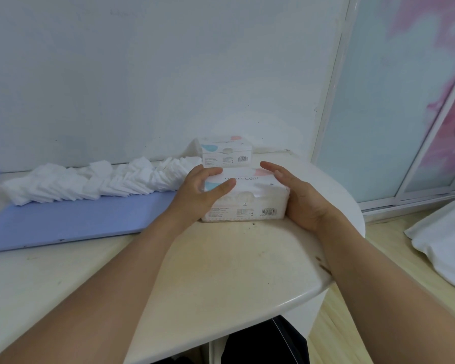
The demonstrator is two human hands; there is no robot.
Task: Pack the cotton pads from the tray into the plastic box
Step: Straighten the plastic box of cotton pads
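A clear plastic box (pixel 247 203) with a printed label and a barcode stands on the table in front of me, its lid down and white pads showing through the wall. My left hand (pixel 202 191) holds its left end, fingers and thumb curled over the lid. My right hand (pixel 297 195) cups its right end, fingers arched over the top edge. A long row of white cotton pads (pixel 95 181) lies on the blue tray (pixel 71 222) to the left.
A second, smaller labelled box (pixel 226 153) stands behind the first, near the wall. The cream table (pixel 221 271) has a rounded edge on the right. White cloth (pixel 447 237) lies on the floor to the right, by a sliding door.
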